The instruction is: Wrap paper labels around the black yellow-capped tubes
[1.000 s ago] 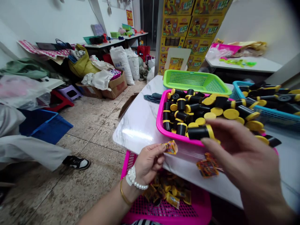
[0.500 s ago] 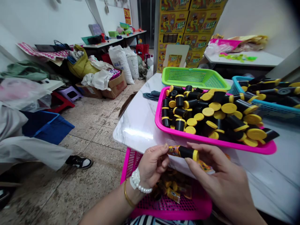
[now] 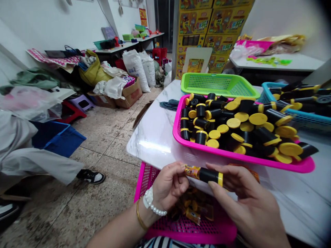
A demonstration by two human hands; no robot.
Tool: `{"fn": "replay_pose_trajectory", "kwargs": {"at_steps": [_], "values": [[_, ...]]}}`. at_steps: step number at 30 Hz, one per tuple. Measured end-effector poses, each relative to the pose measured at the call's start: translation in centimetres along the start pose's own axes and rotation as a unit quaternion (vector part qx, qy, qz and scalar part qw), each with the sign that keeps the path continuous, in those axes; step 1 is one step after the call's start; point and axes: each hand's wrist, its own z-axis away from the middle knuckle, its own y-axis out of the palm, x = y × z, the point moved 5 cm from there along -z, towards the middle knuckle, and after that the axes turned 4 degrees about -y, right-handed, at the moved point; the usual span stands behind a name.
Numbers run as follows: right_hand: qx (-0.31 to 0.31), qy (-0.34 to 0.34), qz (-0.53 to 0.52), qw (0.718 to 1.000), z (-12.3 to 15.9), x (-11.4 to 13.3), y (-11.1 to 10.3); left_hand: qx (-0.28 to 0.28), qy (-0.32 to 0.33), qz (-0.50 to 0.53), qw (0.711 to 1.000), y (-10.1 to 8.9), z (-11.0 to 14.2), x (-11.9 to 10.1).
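Note:
A small black tube with a yellow cap (image 3: 209,175) lies level between my hands, above the table's front edge. Fingers and thumb of my right hand (image 3: 248,199) are closed around its capped end. At the opposite end, a printed yellow-orange wrapper (image 3: 192,171) meets the black tube; whether it is a label or a sleeve I cannot tell. My left hand (image 3: 169,187) pinches the wrapper's far end between thumb and forefinger. Below, a pink basket (image 3: 219,234) holds yellow printed pieces and dark tubes. Behind my right fingers, an orange printed sheet (image 3: 244,168) is partly hidden.
A pink tray (image 3: 222,153) heaped with yellow-capped black tubes stands on the white table (image 3: 152,137). Behind it are a green basket (image 3: 219,84) and a blue basket (image 3: 310,117). A seated person's leg (image 3: 57,163) and a blue bin (image 3: 59,137) are on the left.
The view has shifted slightly, so the surroundings sit a little differently. Both hands keep their hold, and more of the printed wrapper and black tube shows between them.

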Motion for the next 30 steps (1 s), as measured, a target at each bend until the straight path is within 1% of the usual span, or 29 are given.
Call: {"fn": "replay_pose_trajectory", "kwargs": {"at_steps": [2, 4, 10, 13, 16, 18, 24, 26, 30], "values": [[-0.009, -0.007, -0.006, 1.000, 0.1, 0.1, 0.1, 0.001, -0.001, 0.001, 1.000, 0.0, 0.0, 0.0], [-0.001, -0.012, -0.009, 1.000, 0.3, 0.0, 0.2, -0.004, -0.001, 0.001, 1.000, 0.1, 0.0, -0.1], [0.024, 0.010, -0.013, 1.000, 0.9, -1.1, 0.1, -0.001, -0.025, 0.009, 1.000, 0.1, -0.1, 0.4], [0.047, 0.028, -0.030, 0.998, 0.5, -1.3, -0.2, 0.001, -0.013, -0.001, 1.000, 0.0, -0.3, 0.4], [0.087, 0.030, -0.007, 0.996, -0.3, -1.1, -0.5, 0.008, -0.006, -0.014, 1.000, 0.1, -0.2, 0.3], [0.093, 0.027, 0.003, 0.995, -0.7, -1.0, -0.5, 0.011, -0.011, -0.024, 1.000, 0.3, -0.1, 0.3], [0.032, 0.058, -0.083, 0.994, -0.2, -1.7, 0.3, 0.005, -0.033, -0.074, 0.997, 0.1, -0.1, 0.3], [0.005, 0.054, -0.090, 0.994, 0.2, -2.0, 0.6, -0.007, -0.029, -0.084, 0.996, 0.0, 0.0, 0.1], [-0.023, 0.031, -0.077, 0.996, 1.0, -2.2, 0.7, -0.041, 0.001, -0.134, 0.990, -0.1, 0.6, -0.2]]}}
